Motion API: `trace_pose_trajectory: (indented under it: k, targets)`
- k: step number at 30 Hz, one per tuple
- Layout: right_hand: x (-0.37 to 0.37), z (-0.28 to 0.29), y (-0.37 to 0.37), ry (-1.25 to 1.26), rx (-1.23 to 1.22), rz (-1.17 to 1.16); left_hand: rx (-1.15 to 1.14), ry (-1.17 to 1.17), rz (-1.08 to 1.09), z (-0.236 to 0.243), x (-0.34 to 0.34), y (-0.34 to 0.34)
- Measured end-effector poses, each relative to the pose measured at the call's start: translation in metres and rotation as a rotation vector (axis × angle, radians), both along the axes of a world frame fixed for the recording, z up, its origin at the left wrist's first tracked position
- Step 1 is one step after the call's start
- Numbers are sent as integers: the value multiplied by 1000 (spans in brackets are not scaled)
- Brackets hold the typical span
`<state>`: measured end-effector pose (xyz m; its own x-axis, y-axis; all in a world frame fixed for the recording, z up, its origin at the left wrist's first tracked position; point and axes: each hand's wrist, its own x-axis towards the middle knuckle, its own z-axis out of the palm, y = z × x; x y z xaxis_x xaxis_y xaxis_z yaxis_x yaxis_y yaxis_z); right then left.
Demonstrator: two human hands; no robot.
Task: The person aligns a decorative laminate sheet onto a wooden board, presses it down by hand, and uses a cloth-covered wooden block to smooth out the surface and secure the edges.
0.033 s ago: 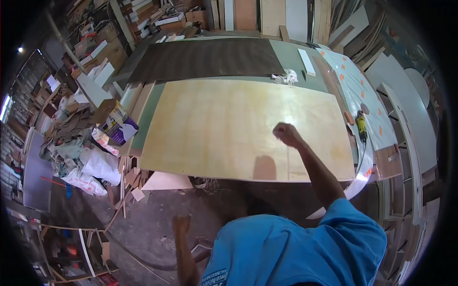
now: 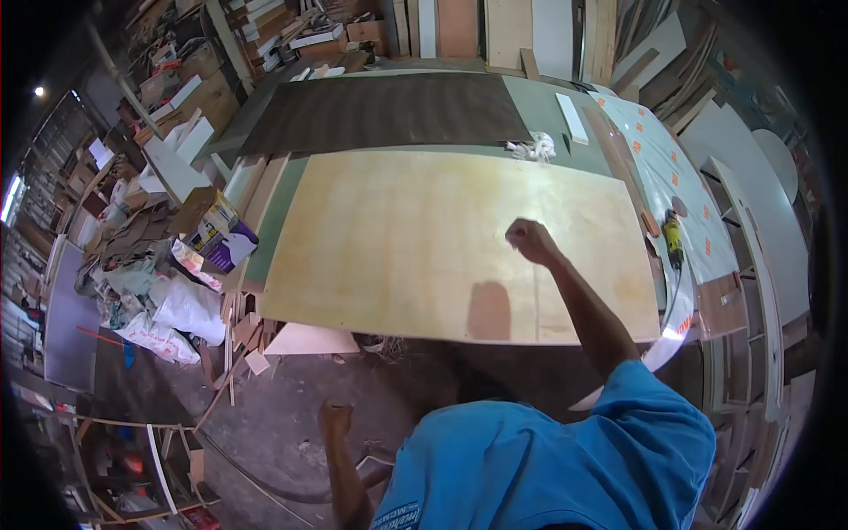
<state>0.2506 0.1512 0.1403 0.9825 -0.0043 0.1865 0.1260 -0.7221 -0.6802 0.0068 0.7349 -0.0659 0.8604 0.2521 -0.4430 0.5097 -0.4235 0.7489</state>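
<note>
A large pale plywood board [image 2: 397, 238] lies flat on the table before me. Over its right half is my right hand [image 2: 532, 240], closed, with its fingers curled. What it holds, if anything, is too small or hidden to make out. From this view I cannot tell whether the hand touches the board. My left hand [image 2: 336, 417] hangs low at my left side, above the floor and away from the board. It is closed in a fist, with nothing showing in it. Behind the board, a crumpled white rag [image 2: 533, 148] rests near its far edge.
A dark brown sheet [image 2: 389, 110] lies beyond the board. To the right are a yellow-green power tool [image 2: 674, 240] with a cord, a small wooden block [image 2: 651, 223] and plastic film [image 2: 676, 168]. At left stand an open box [image 2: 216, 228] and white sacks [image 2: 190, 305].
The view has shifted very slightly. Both hands stay closed and in almost the same places.
</note>
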Motion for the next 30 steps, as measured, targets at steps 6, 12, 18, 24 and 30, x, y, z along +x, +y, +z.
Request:
trace_pose_trajectory:
  k: [6,12,18,24,30]
  targets:
    - [234,-44,-43,-239,-261,-19,748,-80,-764,-77,-61,-3]
    - [391,-101,-55,-122,-611,-158,-49,652,256,-26,-119,-68]
    - [456,-145,-53,-118,-764,-35,-253,777,639,20,-160,-125]
    - [466,-130,-56,-102,-796,126,-289,803,734,38,-158,-141]
    - [480,-89,-82,-412,-728,50,-240,768,698,35,-116,-119]
